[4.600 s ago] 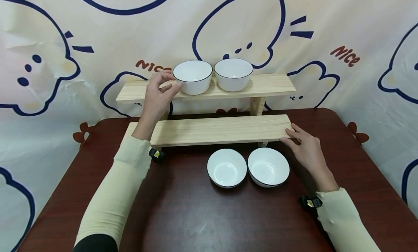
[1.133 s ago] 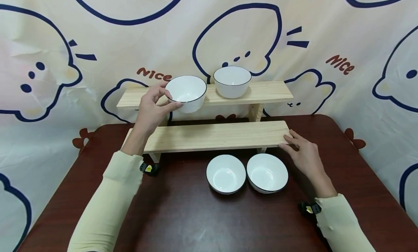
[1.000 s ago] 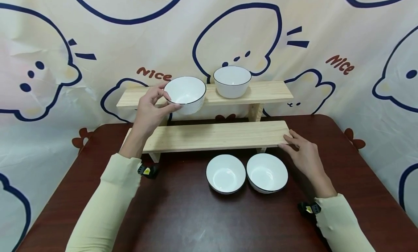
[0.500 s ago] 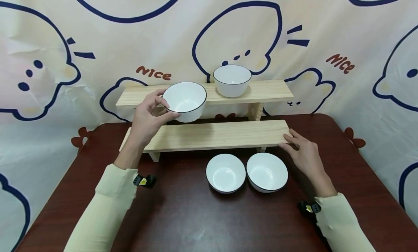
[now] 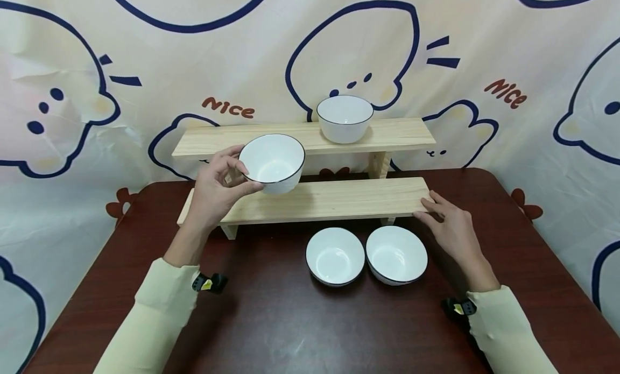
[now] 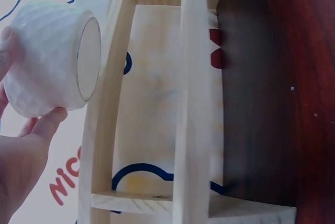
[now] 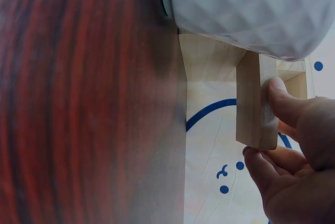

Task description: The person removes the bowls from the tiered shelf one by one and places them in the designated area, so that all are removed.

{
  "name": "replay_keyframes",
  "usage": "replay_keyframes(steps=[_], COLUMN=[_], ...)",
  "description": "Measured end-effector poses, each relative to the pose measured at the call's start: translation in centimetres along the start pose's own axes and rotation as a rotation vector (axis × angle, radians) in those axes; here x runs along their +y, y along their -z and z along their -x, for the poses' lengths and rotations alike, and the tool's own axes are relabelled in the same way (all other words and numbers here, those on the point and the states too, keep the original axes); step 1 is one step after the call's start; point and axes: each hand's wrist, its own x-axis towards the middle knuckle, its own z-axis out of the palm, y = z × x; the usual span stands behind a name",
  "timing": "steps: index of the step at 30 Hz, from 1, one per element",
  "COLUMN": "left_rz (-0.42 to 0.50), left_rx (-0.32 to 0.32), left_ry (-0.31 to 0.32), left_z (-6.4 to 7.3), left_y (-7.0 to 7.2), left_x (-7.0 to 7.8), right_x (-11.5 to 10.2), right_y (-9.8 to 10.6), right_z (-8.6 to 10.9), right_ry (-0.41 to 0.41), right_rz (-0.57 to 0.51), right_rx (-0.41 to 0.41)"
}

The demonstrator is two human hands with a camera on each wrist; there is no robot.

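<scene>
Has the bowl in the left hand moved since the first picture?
Yes: the bowl has come off the upper shelf, down and out in front of it.

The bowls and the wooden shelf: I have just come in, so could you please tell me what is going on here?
A person's left hand holds a white bowl in the air in front of the upper board. The right hand grips the right end of the lower board. A second bowl stands on the upper board. A third bowl and a fourth bowl sit close together on the dark table, in front of the shelf.
</scene>
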Motion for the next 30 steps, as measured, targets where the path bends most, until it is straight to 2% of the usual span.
replay_keyframes(steps=[11,19,30], left_rz=[0.01,-0.022,-0.045], left_rx=[-0.025,-0.042,-0.065], left_ry=[0.018,0.046,0.049], left_z=[1.7,2.9,4.3], left_y=[0.5,0.8,1.1], left_x=[-0.9,-1.4,-2.2], right_x=[-0.2,-0.1,-0.1], right_y=[0.1,0.1,0.1], right_z=[0.0,0.1,0.1], right_ry=[-0.005,0.005,0.005], right_rz=[-0.001,-0.005,-0.004], right_rx=[0.0,0.005,0.006])
